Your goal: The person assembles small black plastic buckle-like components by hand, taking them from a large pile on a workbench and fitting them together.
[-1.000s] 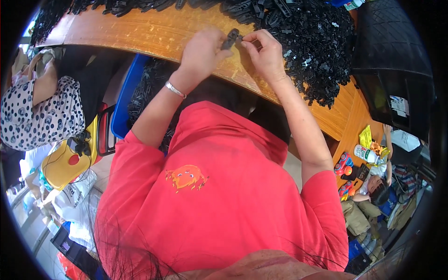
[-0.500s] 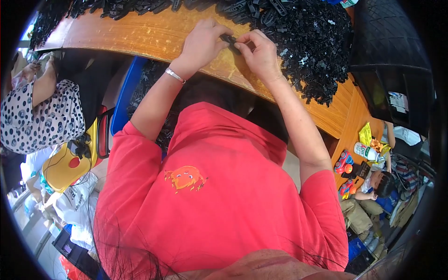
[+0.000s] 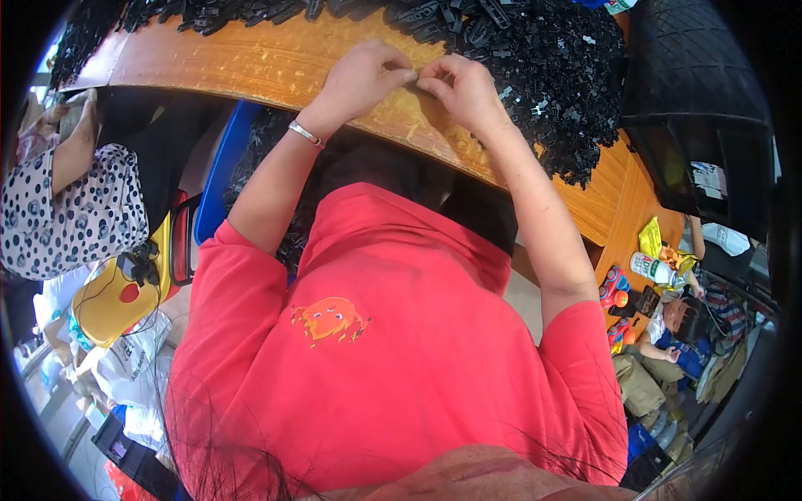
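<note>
Over the worn wooden table [image 3: 251, 63], my two hands meet at the fingertips. My left hand [image 3: 361, 81], with a bracelet at the wrist, is closed in a pinch of thumb and forefinger. Opposite it, my right hand [image 3: 464, 90] pinches the same way. Whatever lies between the fingertips is hidden or too small to make out. Right beside my right hand spreads a heap of small black plastic parts [image 3: 560, 100]. Longer black plastic pieces [image 3: 418, 21] lie along the far side, beyond both hands.
A blue bin [image 3: 219, 175] holding dark parts stands below the table's front edge at left. A black crate [image 3: 702, 75] is at far right, near a white bottle [image 3: 652, 269] and a toy car [image 3: 614, 288]. Another person sits at left, one at right.
The black piece that showed between my fingers is no longer visible there. My fingertips have come closer together, and the left hand has shifted slightly.
</note>
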A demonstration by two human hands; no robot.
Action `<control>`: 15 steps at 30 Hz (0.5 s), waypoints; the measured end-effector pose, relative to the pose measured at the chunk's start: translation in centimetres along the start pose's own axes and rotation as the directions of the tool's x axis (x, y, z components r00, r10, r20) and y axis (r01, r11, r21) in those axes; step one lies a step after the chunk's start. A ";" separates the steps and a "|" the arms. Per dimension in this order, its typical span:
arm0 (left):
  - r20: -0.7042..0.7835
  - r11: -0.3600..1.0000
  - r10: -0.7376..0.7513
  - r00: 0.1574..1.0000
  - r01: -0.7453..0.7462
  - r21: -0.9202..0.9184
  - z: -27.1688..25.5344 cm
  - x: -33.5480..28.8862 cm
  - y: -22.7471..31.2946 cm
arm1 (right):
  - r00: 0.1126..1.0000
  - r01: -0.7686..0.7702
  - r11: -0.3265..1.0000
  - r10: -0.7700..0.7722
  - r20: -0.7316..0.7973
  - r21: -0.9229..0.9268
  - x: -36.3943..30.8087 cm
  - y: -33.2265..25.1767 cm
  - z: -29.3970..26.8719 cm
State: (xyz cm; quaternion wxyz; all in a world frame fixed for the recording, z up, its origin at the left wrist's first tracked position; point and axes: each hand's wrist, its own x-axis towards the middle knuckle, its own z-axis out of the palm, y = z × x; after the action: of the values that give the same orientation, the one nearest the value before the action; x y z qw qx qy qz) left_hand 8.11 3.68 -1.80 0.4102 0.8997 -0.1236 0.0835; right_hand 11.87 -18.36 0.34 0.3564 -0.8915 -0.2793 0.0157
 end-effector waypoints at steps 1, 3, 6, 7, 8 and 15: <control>0.000 1.000 0.000 1.000 0.000 -0.003 0.0 0.1 0.3 | 0.984 -0.170 0.984 0.166 0.068 0.051 0.2 -0.2 -0.3; 0.059 0.987 -0.124 0.990 0.118 0.107 0.1 0.5 0.8 | 0.969 -0.224 0.974 0.226 0.095 -0.028 0.4 -1.0 -1.2; 0.054 0.979 -0.142 0.988 0.133 0.152 0.3 0.9 0.7 | 0.927 -0.307 0.938 0.333 0.174 -0.163 1.7 -1.3 -1.7; 0.057 0.980 -0.136 0.989 0.126 0.152 0.4 0.8 0.9 | 0.895 -0.335 0.916 0.382 0.228 -0.220 2.0 -1.3 -1.8; 0.079 0.972 -0.164 0.983 0.148 0.183 0.5 0.8 1.1 | 0.897 -0.338 0.915 0.384 0.220 -0.219 1.7 -1.4 -1.6; 0.058 0.986 0.055 0.997 -0.063 0.156 -0.5 -1.2 1.3 | 0.958 -0.256 0.957 0.270 0.093 -0.138 -1.5 -1.9 -0.5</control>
State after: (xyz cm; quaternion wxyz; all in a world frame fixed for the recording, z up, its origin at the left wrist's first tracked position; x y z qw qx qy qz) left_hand 6.55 3.42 -0.91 0.3313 0.9273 -0.1543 0.0809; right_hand 9.80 -18.31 1.67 0.2785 -0.9389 -0.1781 0.0952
